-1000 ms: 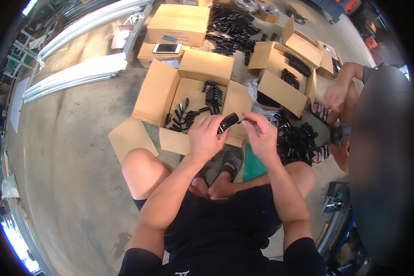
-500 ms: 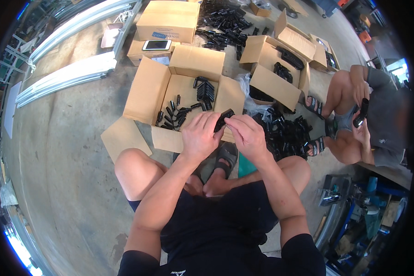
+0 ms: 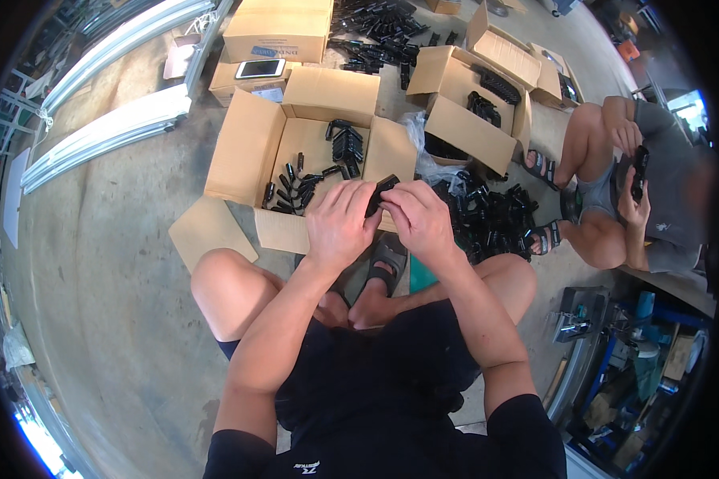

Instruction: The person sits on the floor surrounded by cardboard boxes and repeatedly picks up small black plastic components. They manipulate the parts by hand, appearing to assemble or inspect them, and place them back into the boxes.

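My left hand (image 3: 335,222) is closed around a small, glossy black part (image 3: 383,192), roughly block-shaped and held tilted. Against its right side my right hand (image 3: 420,219) pinches with thumb and fingertips. My fingers cover much of the part, so its exact kind is unclear. Just beyond my hands stands an open cardboard box (image 3: 242,152). Inside it, similar black parts (image 3: 347,148) lie in a neat row, and several loose ones (image 3: 295,188) are scattered nearer me. On the floor right of my hands is a heap of black parts (image 3: 494,219).
A co-worker (image 3: 655,180) sits at the right, holding a black part. Beyond the heap stands a second open box (image 3: 471,132), with clear plastic (image 3: 423,156) beside it. A phone (image 3: 260,69) lies on a closed carton. Long white profiles (image 3: 108,132) are at the left.
My view has shifted slightly, moving the scene a little up and left. Both hands stay on the black part. The co-worker's black part is now more upright.
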Motion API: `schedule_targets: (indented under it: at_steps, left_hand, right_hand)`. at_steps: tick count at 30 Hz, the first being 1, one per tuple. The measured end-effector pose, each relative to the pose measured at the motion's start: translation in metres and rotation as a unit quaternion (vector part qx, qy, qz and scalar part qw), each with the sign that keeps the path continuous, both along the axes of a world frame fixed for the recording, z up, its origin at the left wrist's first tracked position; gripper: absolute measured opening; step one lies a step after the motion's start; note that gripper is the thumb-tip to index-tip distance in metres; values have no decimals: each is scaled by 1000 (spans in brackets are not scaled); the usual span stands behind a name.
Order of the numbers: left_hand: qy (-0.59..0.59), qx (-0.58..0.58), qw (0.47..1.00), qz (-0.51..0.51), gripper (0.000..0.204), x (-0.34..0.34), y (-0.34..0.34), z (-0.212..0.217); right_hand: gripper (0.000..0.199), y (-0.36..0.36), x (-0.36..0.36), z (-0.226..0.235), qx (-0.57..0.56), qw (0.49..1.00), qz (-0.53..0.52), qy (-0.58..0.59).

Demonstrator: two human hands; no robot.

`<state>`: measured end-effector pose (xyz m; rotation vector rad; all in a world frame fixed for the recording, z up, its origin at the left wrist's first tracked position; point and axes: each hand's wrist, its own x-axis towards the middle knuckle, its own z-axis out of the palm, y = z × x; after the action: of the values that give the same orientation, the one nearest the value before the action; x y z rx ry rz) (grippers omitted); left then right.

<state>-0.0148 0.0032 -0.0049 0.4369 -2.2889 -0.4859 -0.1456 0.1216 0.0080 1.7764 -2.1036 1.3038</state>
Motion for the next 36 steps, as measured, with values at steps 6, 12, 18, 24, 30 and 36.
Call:
schedule_targets:
  at_steps: [6, 12, 18, 24, 30, 36]
  left_hand:
    - [-9, -43, 999, -7, 46, 1, 1, -1]
    - [-1, -39, 999, -9, 41, -1, 5, 6]
    - [-8, -42, 999, -14, 40, -2, 4, 7]
    - [-6, -37, 999, -16, 40, -2, 7, 4]
    - [3, 133, 991, -5, 39, 1, 12, 4]
    - [14, 235, 971, -33, 38, -1, 14, 4]
  right_hand:
    - [19, 4, 1, -4, 9, 1000, -15, 15]
    - [20, 5, 2, 9, 11, 998, -13, 57]
    - [20, 8, 4, 3, 32, 997, -16, 62]
    - [24, 7, 5, 1, 19, 998, -29, 59]
    - [42, 8, -4, 11, 57, 984, -77, -150]
    - [41, 13, -17, -16, 59, 751, 62, -654]
